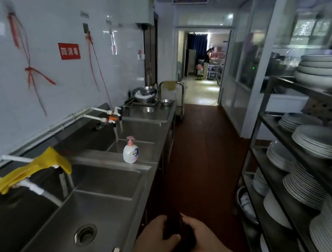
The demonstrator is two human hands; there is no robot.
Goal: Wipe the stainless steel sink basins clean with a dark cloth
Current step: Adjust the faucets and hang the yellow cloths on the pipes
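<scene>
Dark cloth [179, 232] bunched between both hands' grip — left hand [154, 239], right hand [202, 238]

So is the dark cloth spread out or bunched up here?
Bunched up. The dark cloth is gathered into a wad between the left hand and right hand, held beside the sink's front edge, not in a basin.

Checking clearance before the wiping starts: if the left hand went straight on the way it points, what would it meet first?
The dark cloth it already grips, then probably the right hand holding the same cloth.

brushed steel sink [98, 199], matt cloth [181, 231]
</scene>
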